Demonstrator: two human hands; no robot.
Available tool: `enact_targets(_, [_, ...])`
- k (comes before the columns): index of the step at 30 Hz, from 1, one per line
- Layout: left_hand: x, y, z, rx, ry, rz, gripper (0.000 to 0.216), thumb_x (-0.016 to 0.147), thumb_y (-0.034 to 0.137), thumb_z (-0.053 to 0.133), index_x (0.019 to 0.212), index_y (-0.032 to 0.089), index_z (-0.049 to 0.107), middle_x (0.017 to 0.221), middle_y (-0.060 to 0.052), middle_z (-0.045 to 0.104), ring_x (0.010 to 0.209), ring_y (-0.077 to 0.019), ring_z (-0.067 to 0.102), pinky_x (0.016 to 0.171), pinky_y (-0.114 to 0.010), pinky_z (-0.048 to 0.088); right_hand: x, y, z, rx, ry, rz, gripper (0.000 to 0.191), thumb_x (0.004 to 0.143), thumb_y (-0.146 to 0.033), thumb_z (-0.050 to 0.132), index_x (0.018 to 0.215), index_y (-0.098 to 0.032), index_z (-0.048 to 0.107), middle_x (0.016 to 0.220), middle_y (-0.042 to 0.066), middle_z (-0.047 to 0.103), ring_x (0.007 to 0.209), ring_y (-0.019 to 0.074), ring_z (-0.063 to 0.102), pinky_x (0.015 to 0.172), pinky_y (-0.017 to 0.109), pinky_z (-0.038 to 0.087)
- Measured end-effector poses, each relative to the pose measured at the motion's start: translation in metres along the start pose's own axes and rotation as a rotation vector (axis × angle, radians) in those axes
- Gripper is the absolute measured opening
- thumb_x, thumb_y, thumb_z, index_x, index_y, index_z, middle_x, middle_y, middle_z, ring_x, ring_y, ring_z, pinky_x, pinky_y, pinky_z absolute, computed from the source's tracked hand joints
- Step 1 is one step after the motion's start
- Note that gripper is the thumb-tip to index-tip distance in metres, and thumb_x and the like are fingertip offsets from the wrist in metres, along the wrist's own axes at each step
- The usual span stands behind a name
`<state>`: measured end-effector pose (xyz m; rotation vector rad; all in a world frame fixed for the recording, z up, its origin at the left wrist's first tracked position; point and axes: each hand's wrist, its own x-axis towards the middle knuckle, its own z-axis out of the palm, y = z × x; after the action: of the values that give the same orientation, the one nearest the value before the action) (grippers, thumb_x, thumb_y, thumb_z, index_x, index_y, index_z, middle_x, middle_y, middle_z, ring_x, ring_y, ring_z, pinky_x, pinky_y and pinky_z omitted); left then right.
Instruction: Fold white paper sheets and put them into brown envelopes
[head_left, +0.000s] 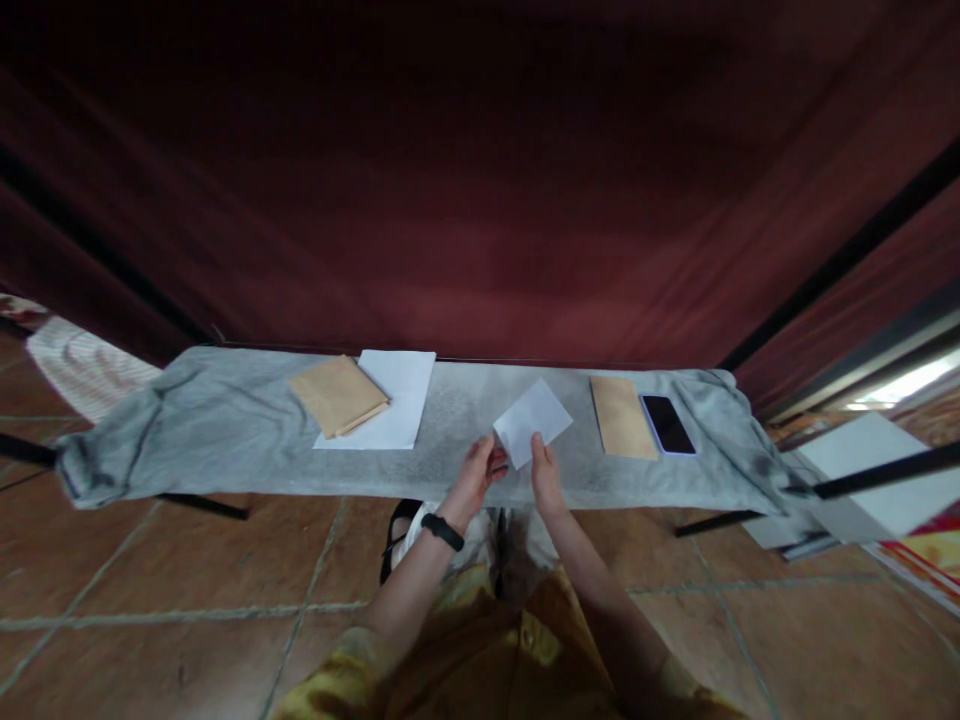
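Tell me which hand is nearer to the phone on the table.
Right. The right hand holds the white paper, with the brown envelope between it and the phone. The left hand is farther left, at the paper's other edge.

Two flat tan paper envelopes lie on the grey cloth-covered worktop [225, 420]: one at ten o'clock [339, 394], one at two o'clock [622, 417]. Two white paper sheets: a large flat one [390, 415] under the left envelope, and a smaller folded one [534, 420] at the centre, pinched by two bare hands, left [478, 478] and right [546, 472]. One black-screened smartphone [667, 424] lies at two o'clock.
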<state>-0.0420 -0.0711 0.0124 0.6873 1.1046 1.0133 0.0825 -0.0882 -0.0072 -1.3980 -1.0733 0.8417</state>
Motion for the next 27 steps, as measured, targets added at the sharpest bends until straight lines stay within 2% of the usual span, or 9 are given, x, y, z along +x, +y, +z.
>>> enact_targets(3, [-0.001, -0.017, 0.003, 0.017, -0.09, 0.017, 0.045, 0.079, 0.049, 0.073, 0.112, 0.02, 0.062, 0.106, -0.009, 0.075, 0.092, -0.0212, 0.074, 0.081, -0.035, 0.061, 0.0, 0.003, 0.007, 0.19, 0.007, 0.109, 0.064, 0.091, -0.07, 0.043, 0.107, -0.015, 0.07, 0.102, 0.012, 0.077, 0.091, 0.025, 0.072, 0.084, 0.038, 0.058])
enact_targets(7, [0.01, -0.025, -0.005, 0.164, -0.001, 0.141, 0.052, 0.08, 0.034, 0.07, 0.129, 0.02, 0.058, 0.112, -0.01, 0.075, 0.094, -0.025, 0.074, 0.08, -0.039, 0.061, 0.0, 0.019, -0.001, 0.216, 0.042, 0.132, 0.054, 0.08, -0.061, 0.061, 0.108, -0.016, 0.068, 0.099, 0.011, 0.076, 0.09, 0.0258, 0.07, 0.078, 0.038, 0.058])
enact_targets(11, [0.026, -0.016, -0.023, 0.52, 0.084, 0.333, 0.067, 0.083, 0.023, 0.063, 0.147, 0.02, 0.045, 0.118, -0.009, 0.073, 0.103, -0.0261, 0.071, 0.093, -0.044, 0.057, 0.009, 0.039, -0.027, 0.065, 0.145, 0.063, 0.065, 0.082, -0.055, 0.058, 0.135, -0.017, 0.053, 0.088, 0.005, 0.072, 0.073, 0.0204, 0.067, 0.063, 0.032, 0.055])
enact_targets(14, [0.03, -0.012, -0.028, 0.752, 0.11, 0.425, 0.074, 0.084, 0.013, 0.056, 0.155, 0.017, 0.034, 0.13, -0.012, 0.068, 0.113, -0.0266, 0.067, 0.102, -0.045, 0.053, 0.013, 0.047, -0.04, -0.178, 0.126, -0.048, 0.067, 0.088, -0.047, 0.052, 0.145, -0.014, 0.044, 0.084, 0.004, 0.068, 0.069, 0.0202, 0.064, 0.065, 0.034, 0.055])
enact_targets(18, [0.026, -0.017, -0.022, 1.077, 0.207, 0.501, 0.072, 0.086, 0.01, 0.05, 0.156, 0.015, 0.031, 0.144, -0.016, 0.055, 0.124, -0.0271, 0.061, 0.108, -0.042, 0.049, 0.01, 0.049, -0.042, -0.551, 0.023, -0.203, 0.054, 0.095, -0.032, 0.042, 0.146, -0.015, 0.046, 0.1, 0.011, 0.069, 0.084, 0.0247, 0.066, 0.079, 0.039, 0.054])
enact_targets(21, [0.02, -0.025, -0.018, 1.307, 0.226, 0.579, 0.067, 0.09, 0.008, 0.043, 0.155, 0.016, 0.032, 0.152, -0.018, 0.046, 0.133, -0.0279, 0.054, 0.111, -0.046, 0.045, 0.005, 0.051, -0.041, -0.799, 0.001, -0.273, 0.049, 0.096, -0.022, 0.038, 0.143, -0.018, 0.052, 0.108, 0.013, 0.066, 0.096, 0.0264, 0.063, 0.088, 0.042, 0.051])
enact_targets(24, [0.016, -0.035, -0.017, 1.537, 0.156, 0.681, 0.056, 0.094, 0.012, 0.042, 0.15, 0.017, 0.043, 0.161, -0.018, 0.035, 0.147, -0.0313, 0.037, 0.118, -0.054, 0.035, 0.002, 0.055, -0.04, -0.934, 0.037, -0.32, 0.047, 0.097, -0.021, 0.039, 0.142, -0.021, 0.053, 0.122, 0.016, 0.062, 0.11, 0.0289, 0.059, 0.093, 0.047, 0.048])
enact_targets(27, [0.012, -0.044, -0.018, 1.62, 0.031, 0.762, 0.049, 0.101, 0.028, 0.041, 0.149, 0.02, 0.047, 0.162, -0.012, 0.036, 0.152, -0.0284, 0.029, 0.122, -0.053, 0.027, 0.006, 0.055, -0.036, -0.931, 0.036, -0.399, 0.046, 0.1, -0.024, 0.037, 0.144, -0.023, 0.049, 0.145, 0.016, 0.05, 0.129, 0.0296, 0.05, 0.1, 0.049, 0.045])
